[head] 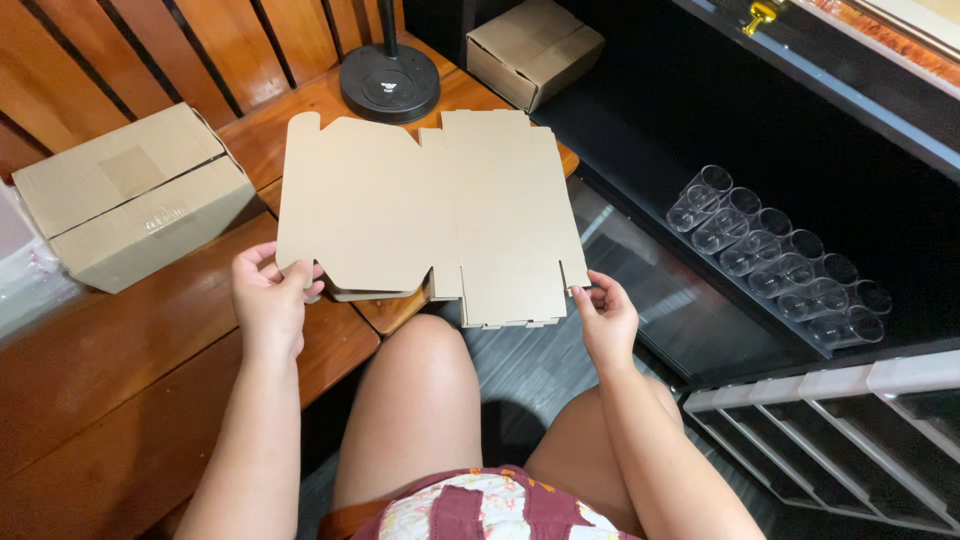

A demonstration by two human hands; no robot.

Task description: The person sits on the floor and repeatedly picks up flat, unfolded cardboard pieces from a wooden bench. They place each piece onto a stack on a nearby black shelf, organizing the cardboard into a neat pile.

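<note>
Flat die-cut cardboard blank (430, 215): unfolded, matte brown, w/ tabs and notches along edges. Held up over the wooden bench (120, 370), spanning between both hands; long axis runs left–right.

Left hand (270, 300): closed in a pinch on the blank's near-left corner, thumb on top. Right hand (603, 318): fingertips pinch the near-right corner tab. Blank extends fwd and away from both hands; neither hand is clearly nearer its centre.

More flat blanks (375, 292) lie on the bench just beneath, beside the left hand.

Sealed taped carton (135, 195): left of left hand, well apart. Small folded box (533, 50) and round black lamp base (390, 82): beyond the blank's far edge. Row of clear plastic cups (780, 260): right of right hand, on the dark shelf.
</note>
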